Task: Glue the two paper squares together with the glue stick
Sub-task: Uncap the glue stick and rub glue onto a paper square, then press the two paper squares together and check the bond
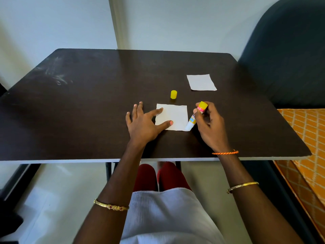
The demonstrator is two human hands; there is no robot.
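A white paper square (175, 116) lies flat near the front middle of the dark table (88, 103). My left hand (143, 123) rests open beside it, with thumb and index fingertip pressing on its left part. My right hand (209, 125) grips the uncapped glue stick (194, 118), tilted, with its white tip touching the square's front right corner. The yellow cap (173, 94) stands upright just behind this square. A second white paper square (201, 82) lies farther back on the right, apart from both hands.
A dark blue chair back (288, 50) stands at the table's right rear. An orange patterned cloth (309, 138) lies to the right of the table. A white wall is behind. My lap shows below the table's front edge.
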